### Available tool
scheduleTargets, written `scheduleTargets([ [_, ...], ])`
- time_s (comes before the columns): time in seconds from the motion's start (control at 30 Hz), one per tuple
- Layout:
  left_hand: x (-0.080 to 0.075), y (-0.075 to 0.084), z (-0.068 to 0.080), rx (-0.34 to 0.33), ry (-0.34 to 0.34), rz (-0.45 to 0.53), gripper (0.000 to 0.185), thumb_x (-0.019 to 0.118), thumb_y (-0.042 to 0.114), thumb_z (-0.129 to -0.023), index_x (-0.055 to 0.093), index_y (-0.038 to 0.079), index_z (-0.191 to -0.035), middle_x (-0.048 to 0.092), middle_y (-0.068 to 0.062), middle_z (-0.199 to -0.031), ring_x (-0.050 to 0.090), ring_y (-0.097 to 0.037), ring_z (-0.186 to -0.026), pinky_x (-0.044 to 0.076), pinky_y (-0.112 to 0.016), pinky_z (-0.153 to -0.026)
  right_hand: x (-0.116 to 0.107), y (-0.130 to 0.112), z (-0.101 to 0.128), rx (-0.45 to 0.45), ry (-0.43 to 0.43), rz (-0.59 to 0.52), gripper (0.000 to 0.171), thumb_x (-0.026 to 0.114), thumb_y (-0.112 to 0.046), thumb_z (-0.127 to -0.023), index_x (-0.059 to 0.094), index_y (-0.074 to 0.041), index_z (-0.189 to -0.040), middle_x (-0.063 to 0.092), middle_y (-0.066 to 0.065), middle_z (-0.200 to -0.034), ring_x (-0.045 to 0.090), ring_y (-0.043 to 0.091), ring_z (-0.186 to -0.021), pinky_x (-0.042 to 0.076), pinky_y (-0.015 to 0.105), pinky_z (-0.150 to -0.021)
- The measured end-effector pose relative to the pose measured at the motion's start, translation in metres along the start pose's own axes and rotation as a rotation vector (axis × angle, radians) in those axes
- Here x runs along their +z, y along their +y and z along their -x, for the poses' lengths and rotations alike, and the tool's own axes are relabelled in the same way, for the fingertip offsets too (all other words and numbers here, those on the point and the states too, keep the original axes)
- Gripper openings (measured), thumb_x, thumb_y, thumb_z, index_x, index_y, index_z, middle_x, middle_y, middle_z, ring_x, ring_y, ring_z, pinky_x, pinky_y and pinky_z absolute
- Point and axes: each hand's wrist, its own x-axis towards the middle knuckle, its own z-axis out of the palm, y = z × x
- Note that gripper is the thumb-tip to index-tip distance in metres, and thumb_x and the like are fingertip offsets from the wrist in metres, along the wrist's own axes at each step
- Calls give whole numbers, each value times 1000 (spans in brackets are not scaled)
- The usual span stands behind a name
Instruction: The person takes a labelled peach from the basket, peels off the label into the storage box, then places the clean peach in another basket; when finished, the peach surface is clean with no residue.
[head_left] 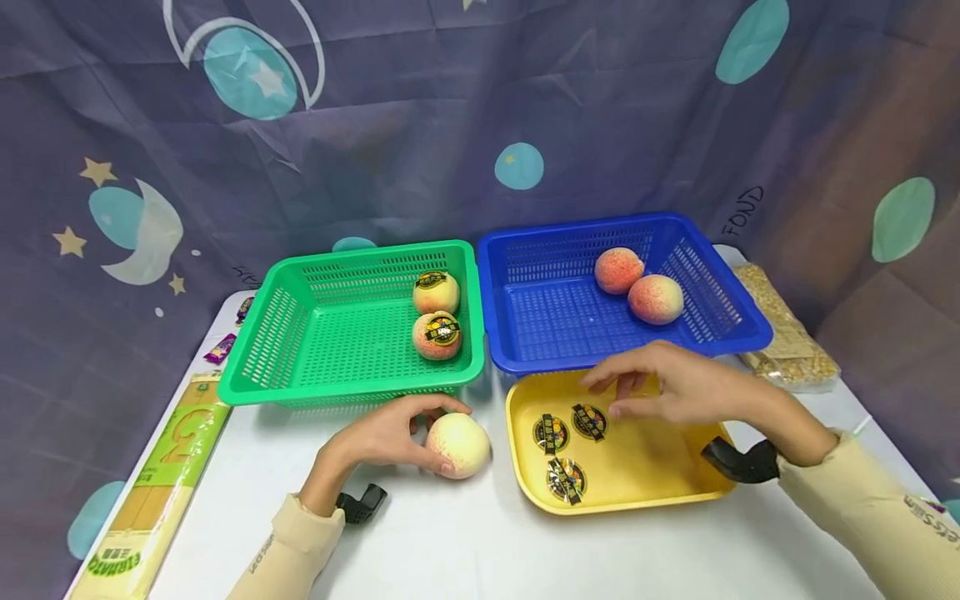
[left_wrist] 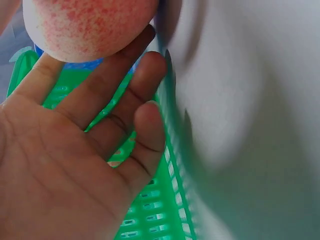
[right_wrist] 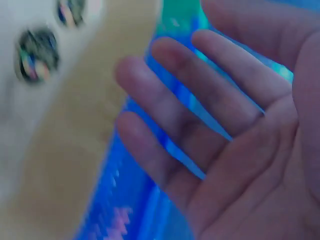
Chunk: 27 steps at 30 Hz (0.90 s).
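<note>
Down at lower centre, the left hand [head_left: 375, 440] cups a bare peach [head_left: 458, 445] on the tabletop [head_left: 465, 542], fingers curled round it. Just right, the right hand [head_left: 675, 383] hovers open and empty over the stickers [head_left: 588, 421] in the yellow tray [head_left: 660, 475], nearer them.

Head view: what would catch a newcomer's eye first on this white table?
Two bright slotted plastic baskets stand side by side at the back: the green basket holds two stickered peaches, the blue basket two bare ones. In front, the left hand holds a pale round peach on the table, while the right hand hovers open over the shallow yellow plastic tray, where three dark round stickers lie.
</note>
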Motion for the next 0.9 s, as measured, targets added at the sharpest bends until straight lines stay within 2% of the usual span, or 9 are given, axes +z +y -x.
scheduleTargets([
  [0.13,3,-1,4,7,31,-27,62,92,41,-73,64,39,-128,68,14,-112,59,-12,-101,48,-33,-86,-22,14,13,44,269,160,29,78,-12,-90,74,-18,-117,75,-8,-105,64,0,-85,54,20,-75],
  [0.23,2,2,8,20,48,-31,63,92,40,-72,63,39,-129,67,16,-112,59,-11,-102,49,-33,-86,-34,31,26,162,423,278,31,80,-15,-88,74,-17,-118,75,-3,-106,59,4,-87,47,20,-73],
  [0.33,-1,7,14,60,62,-28,65,92,39,-73,63,35,-131,68,16,-113,60,-10,-102,51,-36,-86,-43,49,40,299,485,301,45,80,-23,-88,68,-11,-130,70,13,-123,57,22,-109,46,38,-93],
  [0.4,-4,13,18,91,65,-21,66,91,38,-73,63,33,-133,69,15,-113,61,-10,-102,51,-37,-86,-48,61,48,395,483,309,59,78,-31,-89,58,-8,-140,59,23,-138,47,39,-124,36,56,-99],
  [0.47,-7,20,21,125,65,-11,66,91,37,-74,63,31,-133,69,13,-113,62,-10,-102,51,-36,-86,-52,74,56,480,449,308,76,73,-38,-91,44,-2,-151,43,32,-151,32,53,-132,24,71,-94],
  [0.57,-12,32,24,182,62,1,66,91,35,-75,62,28,-134,70,11,-114,63,-11,-102,51,-35,-86,-53,89,64,590,374,315,95,65,-49,-93,20,2,-160,20,36,-161,18,62,-134,19,73,-90],
  [0.67,-17,47,24,231,54,10,68,91,32,-75,62,24,-136,71,9,-115,63,-11,-102,52,-33,-86,-53,98,68,647,318,293,103,59,-54,-96,3,3,-161,3,36,-164,10,66,-138,16,74,-92],
  [0.77,-24,63,19,269,40,11,69,92,28,-75,61,22,-136,71,9,-117,64,-11,-104,53,-31,-87,-53,103,67,661,292,279,106,57,-56,-96,-4,1,-161,-7,33,-166,3,66,-143,15,75,-94],
  [0.9,-33,84,2,325,29,-12,69,92,25,-74,61,24,-136,70,9,-121,64,-12,-104,55,-32,-86,-54,105,65,666,271,270,111,59,-58,-94,-11,-2,-160,-14,30,-166,-7,63,-148,12,79,-98],
])
